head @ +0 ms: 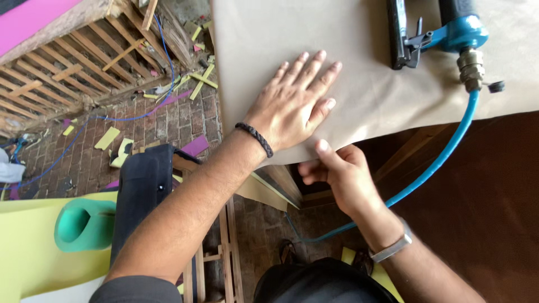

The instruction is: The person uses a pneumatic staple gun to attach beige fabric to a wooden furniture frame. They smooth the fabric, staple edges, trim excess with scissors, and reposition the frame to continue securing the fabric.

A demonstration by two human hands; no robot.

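My left hand point(295, 101) lies flat, fingers spread, on a sheet of beige fabric point(359, 33) stretched over a raised surface. It wears a dark braided wristband. Below it, my right hand point(339, 171) pinches the fabric's lower edge between thumb and fingers, where the cloth folds over the rim. A metal watch band sits on that wrist. A blue pneumatic staple gun point(443, 31) rests on the fabric at the upper right, untouched, with its blue air hose point(443, 151) hanging down past my right hand.
A wooden slatted frame point(62, 73) lies on the brick floor point(179, 120) at upper left, among foam scraps and a thin blue cable. A green foam roll point(84, 224) and yellow-green foam sheet point(28, 247) are at lower left. Brown upholstery point(494, 196) fills the right.
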